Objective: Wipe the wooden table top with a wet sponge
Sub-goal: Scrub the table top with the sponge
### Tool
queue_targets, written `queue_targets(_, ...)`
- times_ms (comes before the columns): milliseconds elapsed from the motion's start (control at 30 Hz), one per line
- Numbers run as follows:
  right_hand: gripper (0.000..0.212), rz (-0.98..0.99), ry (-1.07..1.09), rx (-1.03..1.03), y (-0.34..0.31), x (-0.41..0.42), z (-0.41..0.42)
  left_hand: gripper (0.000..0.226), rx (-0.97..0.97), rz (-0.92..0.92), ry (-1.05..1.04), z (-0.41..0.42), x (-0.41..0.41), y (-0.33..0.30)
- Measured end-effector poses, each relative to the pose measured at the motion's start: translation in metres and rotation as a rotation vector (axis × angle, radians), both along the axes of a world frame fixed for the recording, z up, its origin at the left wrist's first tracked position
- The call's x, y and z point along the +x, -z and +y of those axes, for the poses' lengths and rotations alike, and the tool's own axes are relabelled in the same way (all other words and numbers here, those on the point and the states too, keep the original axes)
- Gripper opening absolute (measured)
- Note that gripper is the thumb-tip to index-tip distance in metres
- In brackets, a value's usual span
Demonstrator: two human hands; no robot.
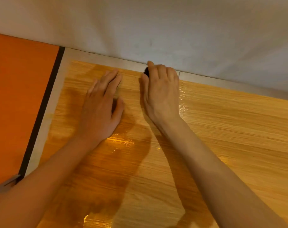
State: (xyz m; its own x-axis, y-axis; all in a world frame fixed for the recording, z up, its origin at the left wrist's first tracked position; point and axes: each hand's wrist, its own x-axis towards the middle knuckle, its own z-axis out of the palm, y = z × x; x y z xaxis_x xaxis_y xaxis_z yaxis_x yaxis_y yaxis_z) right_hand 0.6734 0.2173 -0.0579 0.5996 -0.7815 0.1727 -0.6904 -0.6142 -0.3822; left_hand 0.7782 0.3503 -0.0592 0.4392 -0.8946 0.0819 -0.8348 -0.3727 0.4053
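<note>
The wooden table top [222, 129] fills most of the view, its grain running left to right, with shiny wet streaks in places. My right hand [162, 89] is at the far edge by the wall, fingers curled over a dark sponge [146, 71]; only a small dark corner of the sponge shows beside the thumb. My left hand [102, 104] lies flat on the table to the left of it, fingers straight and pointing toward the wall.
A pale grey wall [156, 30] rises directly behind the table's far edge. A light border strip [97, 57] runs along the far and left edges. Left of the table is an orange surface [16, 96] with a black edge band.
</note>
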Motion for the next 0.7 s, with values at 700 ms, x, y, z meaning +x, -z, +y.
queue_targets(700,0.050,0.053,-0.234,0.040,-0.004,0.027,0.047,0.059,-0.006,0.079,-0.116,0.086,0.033,0.003)
